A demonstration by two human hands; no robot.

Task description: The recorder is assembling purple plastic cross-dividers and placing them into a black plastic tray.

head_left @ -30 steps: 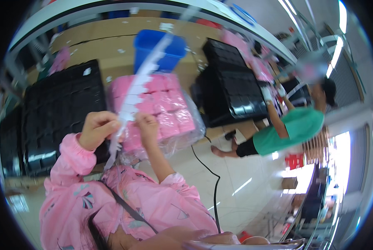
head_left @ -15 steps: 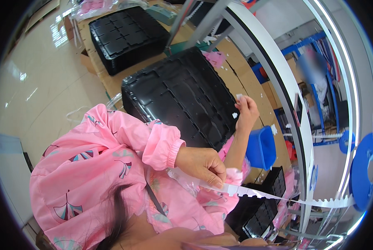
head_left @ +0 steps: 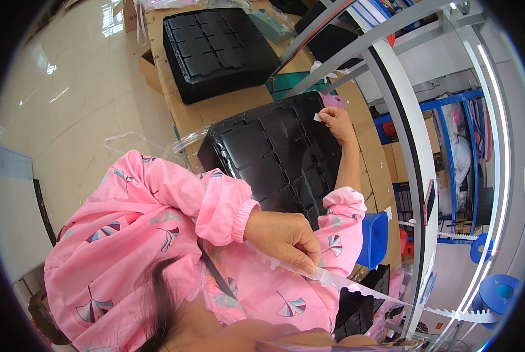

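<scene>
Fingers of the left hand are pinched shut on a long white strip with a toothed edge, thumb and forefinger pressing it just beside the pink cuff. From that pinch the strip runs away to the lower right, across the pink jacket and out toward the metal frame. The right hand is stretched far out over the black tray, fingers closed on a small white tab at the tray's far edge. The tray lies on brown cardboard; a second black tray sits well apart beyond it, with bare cardboard between them. Shiny floor lies open on the left side. A blue bin stands just beside the right elbow, hemmed in by the frame.

Half a second ago the view was nearly the same, with the right arm already stretched out; a second ago both hands were together over pink pieces in a clear bag, the strip rising between them.

Thin, pale and semi-clear, the strip has evenly spaced teeth along one side
</scene>
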